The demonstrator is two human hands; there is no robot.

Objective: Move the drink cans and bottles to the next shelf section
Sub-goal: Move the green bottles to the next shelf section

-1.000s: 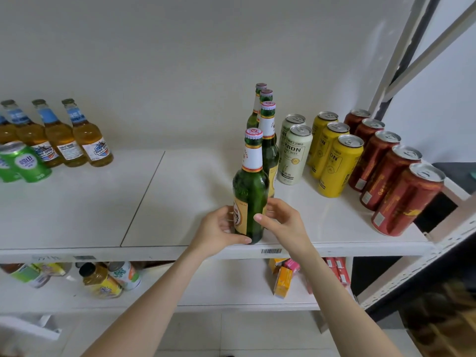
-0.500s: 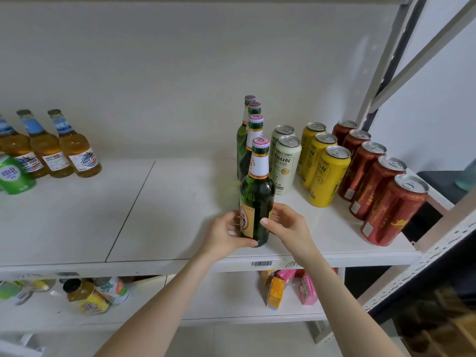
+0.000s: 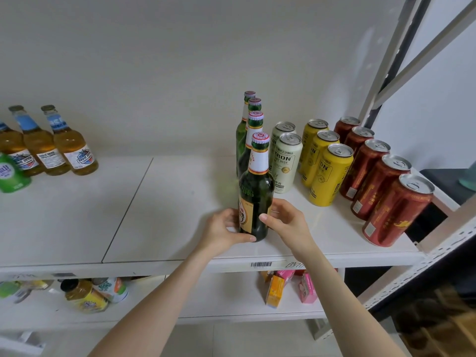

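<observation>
A green glass bottle (image 3: 256,191) with a white neck label stands upright at the front of the right shelf section (image 3: 180,202). My left hand (image 3: 222,231) grips its base from the left and my right hand (image 3: 286,220) holds it from the right, fingers curled round the glass. Behind it stand three more green bottles (image 3: 251,130) in a row. To their right stand two white cans (image 3: 287,161), three yellow cans (image 3: 328,173) and several red cans (image 3: 386,202). On the left section stand amber bottles (image 3: 69,145) and a green can (image 3: 11,173).
A seam (image 3: 128,204) divides the two white shelf boards. A grey upright post (image 3: 386,60) and diagonal brace frame the right end. The lower shelf holds a yellow jar (image 3: 85,297), a small can and orange and pink cartons (image 3: 291,289).
The view has swung left and down a little. The bottle between my hands has turned slightly, showing its label further to the left; both hands keep their hold on it.
</observation>
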